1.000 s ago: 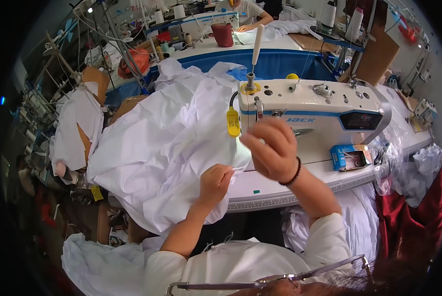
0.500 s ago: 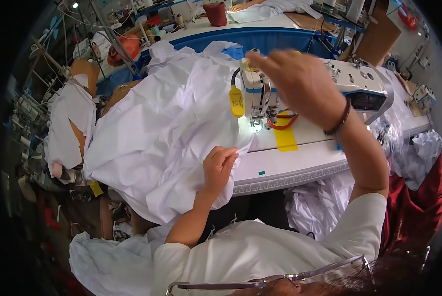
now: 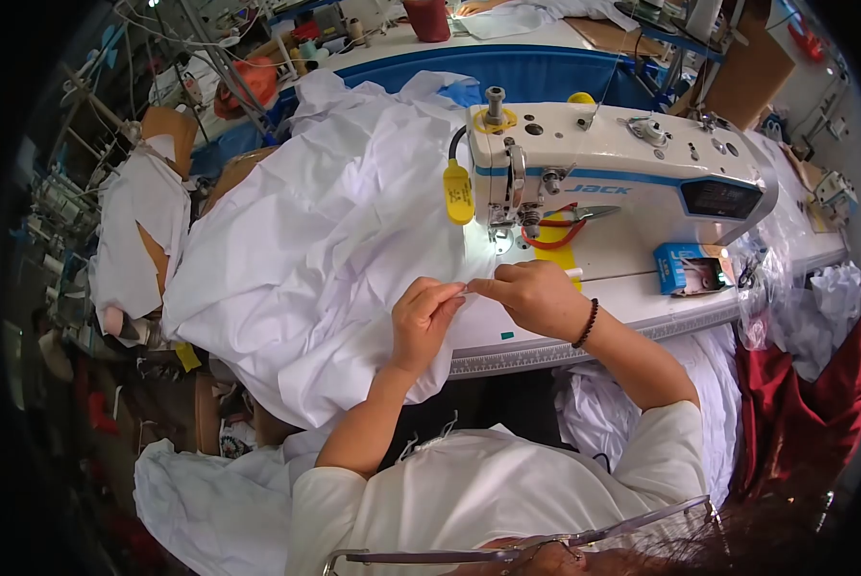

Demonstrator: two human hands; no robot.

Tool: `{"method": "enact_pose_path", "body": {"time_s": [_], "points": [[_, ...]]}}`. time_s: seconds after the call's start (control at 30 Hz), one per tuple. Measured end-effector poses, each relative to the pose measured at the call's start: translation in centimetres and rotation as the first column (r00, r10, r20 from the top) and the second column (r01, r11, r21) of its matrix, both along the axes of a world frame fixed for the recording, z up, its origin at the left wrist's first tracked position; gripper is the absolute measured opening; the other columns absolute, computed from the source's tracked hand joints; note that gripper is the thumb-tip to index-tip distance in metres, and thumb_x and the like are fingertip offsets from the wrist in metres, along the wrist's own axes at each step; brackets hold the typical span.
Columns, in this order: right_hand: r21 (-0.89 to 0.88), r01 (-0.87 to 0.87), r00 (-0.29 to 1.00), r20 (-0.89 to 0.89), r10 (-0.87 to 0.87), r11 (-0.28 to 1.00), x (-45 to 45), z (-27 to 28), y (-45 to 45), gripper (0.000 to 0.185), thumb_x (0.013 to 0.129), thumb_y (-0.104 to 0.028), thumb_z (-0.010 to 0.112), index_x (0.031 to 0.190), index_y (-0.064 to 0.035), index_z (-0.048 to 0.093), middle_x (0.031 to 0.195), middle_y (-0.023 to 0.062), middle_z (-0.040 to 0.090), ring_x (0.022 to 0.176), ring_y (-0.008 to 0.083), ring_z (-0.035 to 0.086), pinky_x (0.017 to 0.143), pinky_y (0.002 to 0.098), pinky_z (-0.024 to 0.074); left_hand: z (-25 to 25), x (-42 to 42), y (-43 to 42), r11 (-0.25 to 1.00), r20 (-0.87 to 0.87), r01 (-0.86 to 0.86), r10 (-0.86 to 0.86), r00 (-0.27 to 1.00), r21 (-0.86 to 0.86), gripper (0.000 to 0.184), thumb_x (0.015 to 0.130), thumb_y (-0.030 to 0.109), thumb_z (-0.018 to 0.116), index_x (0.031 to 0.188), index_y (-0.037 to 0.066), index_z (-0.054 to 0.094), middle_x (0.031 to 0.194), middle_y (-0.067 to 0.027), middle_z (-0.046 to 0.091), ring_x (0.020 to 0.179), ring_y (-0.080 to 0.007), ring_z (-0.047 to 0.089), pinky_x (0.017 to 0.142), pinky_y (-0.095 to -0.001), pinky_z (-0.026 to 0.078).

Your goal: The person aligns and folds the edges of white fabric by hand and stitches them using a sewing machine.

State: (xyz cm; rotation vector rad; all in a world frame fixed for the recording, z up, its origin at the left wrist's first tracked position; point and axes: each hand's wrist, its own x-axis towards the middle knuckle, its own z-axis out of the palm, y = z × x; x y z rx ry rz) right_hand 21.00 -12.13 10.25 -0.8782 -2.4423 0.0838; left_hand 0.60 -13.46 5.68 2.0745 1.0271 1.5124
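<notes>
Cloth (image 3: pixel 329 221) heaped on bench (image 3: pixel 632 272), left of machine (image 3: pixel 622 158), likely so weight doesn't drag. Left hand (image 3: pixel 424 328) pinches it; right hand (image 3: pixel 544 300) meets left fingertips, fingers (image 3: pixel 489 287) narrow, hold too small to tell. Snips (image 3: pixel 585 218) lie under machine, within reach.

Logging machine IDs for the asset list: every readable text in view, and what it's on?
"JACK": side of the white sewing machine's arm.
"LED": blue-and-white box on the machine table.
Too small or blurred to read: print on the yellow tag, the control panel, the ruler strip.
</notes>
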Motion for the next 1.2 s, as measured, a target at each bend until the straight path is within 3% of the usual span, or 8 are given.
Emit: {"method": "enact_pose_path", "body": {"time_s": [0.5, 0.63, 0.67, 0.77, 1.07, 1.1, 1.17, 1.2], "points": [[0.120, 0.037, 0.962, 0.263, -0.068, 0.992, -0.4, 1.6, -1.1, 0.026, 0.075, -0.012, 0.061, 0.101, -0.0143, 0.065, 0.071, 0.0037, 0.057, 0.063, 0.0218, 0.063, 0.054, 0.0354, 0.0484, 0.9, 0.6, 0.0, 0.992, -0.159, -0.059, 0.076, 0.984, 0.113, 0.017, 0.075, 0.000, 0.073, 0.090, 0.005, 0.066, 0.080, -0.0084, 0.065, 0.068, -0.0257, 0.062, 0.058, -0.0329, 0.050], [-0.173, 0.028, 0.988, -0.143, -0.053, 0.985, -0.4, -1.1, -0.7, 0.021, 0.081, -0.009, 0.061, 0.100, -0.0122, 0.066, 0.075, 0.0062, 0.064, 0.064, 0.0218, 0.064, 0.054, 0.0348, 0.0488, 0.8, 0.9, -0.2, 0.992, -0.084, -0.051, 0.061, 0.995, 0.114, 0.016, 0.077, 0.000, 0.071, 0.091, 0.004, 0.066, 0.079, -0.0087, 0.065, 0.066, -0.0240, 0.062, 0.058, -0.0313, 0.049], [-0.236, -0.027, 0.936, -0.347, -0.058, 0.971, -0.5, -1.8, -0.7, 0.019, 0.083, -0.007, 0.062, 0.101, -0.0112, 0.067, 0.077, 0.0074, 0.066, 0.064, 0.0218, 0.064, 0.054, 0.0334, 0.0488, 1.0, 0.9, -0.4, 1.000, -0.039, -0.029, 0.030, 0.999, 0.007, 0.014, 0.078, 0.001, 0.071, 0.092, 0.004, 0.066, 0.079, -0.0087, 0.066, 0.066, -0.0218, 0.062, 0.059, -0.0297, 0.049], [-0.516, -0.141, 0.835, -0.521, -0.178, 0.845, -0.9, -3.1, -1.0, 0.015, 0.087, -0.008, 0.062, 0.101, -0.0079, 0.067, 0.074, 0.0071, 0.066, 0.060, 0.0162, 0.061, 0.054, 0.0282, 0.0476, 0.9, 1.0, -0.4, 0.990, 0.041, 0.019, -0.014, 0.999, -0.142, 0.012, 0.082, 0.002, 0.070, 0.093, 0.003, 0.066, 0.079, -0.0083, 0.066, 0.067, -0.0175, 0.062, 0.059, -0.0268, 0.049], [-0.755, -0.399, 0.610, -0.642, -0.465, 0.520, -1.8, -5.6, -1.1, 0.014, 0.088, -0.008, 0.063, 0.101, -0.0043, 0.066, 0.068, 0.0038, 0.059, 0.058, 0.0083, 0.054, 0.053, 0.0238, 0.0449, -0.9, 0.8, 0.2, 0.907, 0.272, 0.175, -0.071, 0.960, -0.384, 0.011, 0.088, 0.008, 0.066, 0.097, 0.001, 0.067, 0.080, -0.0052, 0.066, 0.070, -0.0097, 0.059, 0.065, -0.0222, 0.047], [-0.755, -0.398, 0.610, -0.642, -0.465, 0.521, -1.8, -5.5, -1.0, 0.014, 0.088, -0.008, 0.063, 0.101, -0.0043, 0.066, 0.068, 0.0038, 0.059, 0.058, 0.0083, 0.054, 0.053, 0.0238, 0.0449, -1.1, 0.8, 0.2, 0.886, 0.330, 0.219, -0.081, 0.941, -0.408, 0.011, 0.088, 0.008, 0.065, 0.097, 0.001, 0.067, 0.080, -0.0051, 0.066, 0.071, -0.0092, 0.059, 0.066, -0.0218, 0.047], [-0.515, -0.141, 0.787, -0.576, -0.220, 0.845, -1.6, -4.6, -0.7, 0.014, 0.086, -0.007, 0.064, 0.100, -0.0042, 0.067, 0.068, 0.0048, 0.061, 0.056, 0.0116, 0.054, 0.052, 0.0234, 0.0438, -0.7, 0.7, 0.2, 0.913, 0.260, 0.161, -0.063, 0.963, -0.374, 0.010, 0.088, 0.007, 0.064, 0.097, 0.001, 0.067, 0.082, -0.0054, 0.066, 0.072, -0.0098, 0.059, 0.066, -0.0222, 0.047], [-0.519, -0.139, 0.785, -0.576, -0.225, 0.843, -1.4, -4.3, -0.5, 0.014, 0.086, -0.007, 0.064, 0.100, -0.0042, 0.067, 0.068, 0.0048, 0.061, 0.056, 0.0116, 0.054, 0.052, 0.0234, 0.0438, -0.5, 0.6, 0.1, 0.937, 0.189, 0.103, -0.041, 0.981, -0.334, 0.010, 0.089, 0.006, 0.064, 0.097, 0.001, 0.067, 0.083, -0.0057, 0.065, 0.073, -0.0103, 0.058, 0.066, -0.0226, 0.047]]}}
